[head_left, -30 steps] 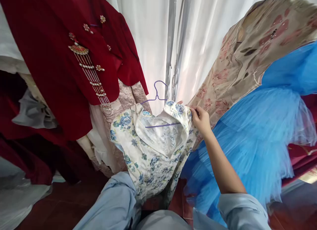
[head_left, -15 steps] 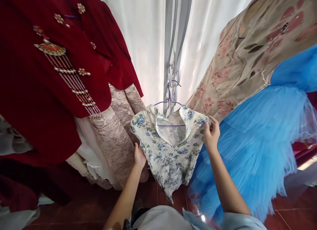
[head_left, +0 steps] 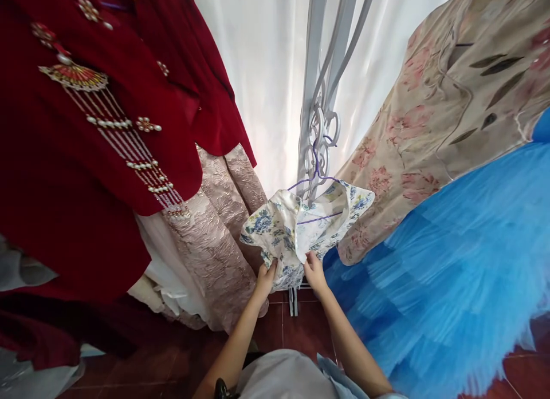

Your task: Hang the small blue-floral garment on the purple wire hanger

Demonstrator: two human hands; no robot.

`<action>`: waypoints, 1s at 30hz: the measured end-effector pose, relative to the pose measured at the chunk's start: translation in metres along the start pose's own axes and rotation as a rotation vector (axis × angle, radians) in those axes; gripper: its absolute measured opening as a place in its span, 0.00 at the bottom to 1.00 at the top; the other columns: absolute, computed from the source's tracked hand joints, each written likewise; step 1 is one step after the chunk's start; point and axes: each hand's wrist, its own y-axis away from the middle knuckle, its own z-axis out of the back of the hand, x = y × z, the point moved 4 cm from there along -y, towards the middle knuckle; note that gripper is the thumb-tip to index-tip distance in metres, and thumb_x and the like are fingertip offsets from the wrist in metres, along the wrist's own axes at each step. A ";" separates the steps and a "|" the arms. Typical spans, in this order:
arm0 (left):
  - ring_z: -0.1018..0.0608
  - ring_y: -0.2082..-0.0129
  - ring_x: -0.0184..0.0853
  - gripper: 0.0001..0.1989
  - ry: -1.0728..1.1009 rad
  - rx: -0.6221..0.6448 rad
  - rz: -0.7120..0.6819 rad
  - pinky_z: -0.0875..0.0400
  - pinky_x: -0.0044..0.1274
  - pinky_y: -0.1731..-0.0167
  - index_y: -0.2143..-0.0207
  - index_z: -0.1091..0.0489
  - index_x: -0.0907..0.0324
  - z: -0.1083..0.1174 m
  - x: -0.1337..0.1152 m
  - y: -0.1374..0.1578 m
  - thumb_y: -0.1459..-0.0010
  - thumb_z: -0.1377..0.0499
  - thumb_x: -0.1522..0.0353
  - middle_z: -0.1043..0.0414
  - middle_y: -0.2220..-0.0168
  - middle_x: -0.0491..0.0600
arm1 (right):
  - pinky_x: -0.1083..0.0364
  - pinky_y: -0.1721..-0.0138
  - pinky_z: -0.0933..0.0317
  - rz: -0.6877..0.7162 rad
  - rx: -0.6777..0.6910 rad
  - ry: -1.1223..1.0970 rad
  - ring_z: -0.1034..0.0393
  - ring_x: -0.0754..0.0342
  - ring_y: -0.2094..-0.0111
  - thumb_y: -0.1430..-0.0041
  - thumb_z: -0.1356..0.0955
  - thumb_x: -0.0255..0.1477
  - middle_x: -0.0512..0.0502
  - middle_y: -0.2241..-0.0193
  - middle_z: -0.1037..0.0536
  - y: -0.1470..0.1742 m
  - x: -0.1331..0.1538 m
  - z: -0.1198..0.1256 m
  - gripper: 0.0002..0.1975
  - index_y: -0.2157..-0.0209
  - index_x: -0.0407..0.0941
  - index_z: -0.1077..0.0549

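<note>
A small white dress with blue flowers (head_left: pixel 296 227) hangs on a purple wire hanger (head_left: pixel 317 176), which is hooked on the scrollwork of a grey metal stand (head_left: pixel 320 90). My left hand (head_left: pixel 265 276) grips the lower part of the dress from the left. My right hand (head_left: pixel 313 272) pinches the same fabric from the right, close beside the left hand. Both hands pull the cloth together below the neckline.
A dark red velvet garment with pearl tassels (head_left: pixel 98 124) hangs at the left over a pale pink brocade skirt (head_left: pixel 215 238). A beige floral dress (head_left: pixel 438 113) and a blue tulle skirt (head_left: pixel 451 261) hang at the right. A white curtain (head_left: pixel 266 72) hangs behind; red floor tiles (head_left: pixel 296 330) lie below.
The hanger now hangs on the stand's scrollwork. My right hand came down from the dress's shoulder and my left moved inward; both now grip the dress's lower front together.
</note>
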 end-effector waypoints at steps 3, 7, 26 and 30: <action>0.21 0.49 0.53 0.28 -0.014 -0.048 -0.007 0.28 0.38 0.48 0.61 0.24 0.61 0.011 0.002 -0.007 0.51 0.36 0.46 0.19 0.58 0.57 | 0.55 0.67 0.37 0.028 0.077 -0.037 0.31 0.51 0.70 0.38 0.35 0.40 0.46 0.72 0.25 -0.001 0.010 -0.005 0.13 0.67 0.46 0.29; 0.22 0.50 0.48 0.26 -0.008 -0.190 -0.160 0.29 0.36 0.47 0.55 0.27 0.60 0.021 -0.002 -0.006 0.46 0.37 0.49 0.22 0.54 0.57 | 0.56 0.69 0.42 0.023 0.054 -0.056 0.37 0.54 0.74 0.37 0.36 0.41 0.50 0.78 0.30 0.003 0.021 -0.009 0.17 0.75 0.46 0.31; 0.23 0.60 0.40 0.06 -0.424 0.121 -0.450 0.28 0.31 0.57 0.66 0.30 0.58 -0.081 0.025 0.077 0.46 0.45 0.74 0.25 0.64 0.52 | 0.60 0.82 0.58 -0.471 0.009 -0.620 0.53 0.63 0.86 0.50 0.29 0.49 0.56 0.87 0.37 0.087 0.026 0.012 0.23 0.80 0.45 0.34; 0.25 0.66 0.37 0.05 -0.436 0.031 -0.445 0.30 0.28 0.63 0.73 0.35 0.57 -0.087 0.024 0.094 0.45 0.47 0.73 0.28 0.71 0.49 | 0.59 0.80 0.52 -0.375 0.071 -0.506 0.47 0.62 0.85 0.45 0.31 0.50 0.52 0.87 0.33 0.091 0.033 0.025 0.25 0.83 0.44 0.33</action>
